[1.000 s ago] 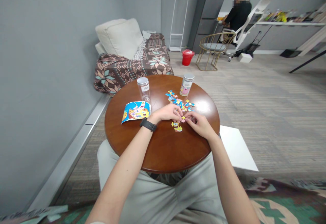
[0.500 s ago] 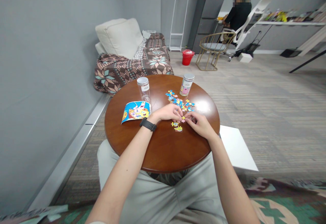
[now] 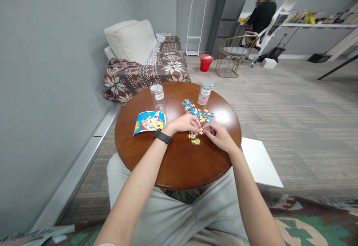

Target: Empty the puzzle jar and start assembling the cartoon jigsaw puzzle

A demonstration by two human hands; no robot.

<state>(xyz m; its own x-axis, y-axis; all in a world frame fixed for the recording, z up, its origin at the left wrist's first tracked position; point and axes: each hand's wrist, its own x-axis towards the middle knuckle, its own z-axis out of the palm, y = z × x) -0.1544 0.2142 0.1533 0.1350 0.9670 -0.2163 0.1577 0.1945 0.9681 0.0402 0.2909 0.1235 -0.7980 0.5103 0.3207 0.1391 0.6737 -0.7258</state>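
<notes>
My left hand, with a black band on its wrist, and my right hand meet fingertip to fingertip over a small yellow puzzle piece on the round wooden table. Both hands are curled in a pinch on that piece. A few joined yellow pieces lie just below the fingers. A loose heap of blue, yellow and pink puzzle pieces is spread just beyond the hands.
A cartoon picture sheet lies at the table's left. Two capped clear jars stand at the back: an empty-looking jar and a pink-labelled jar. A white stool stands to the right, a covered sofa behind; another person sits far off.
</notes>
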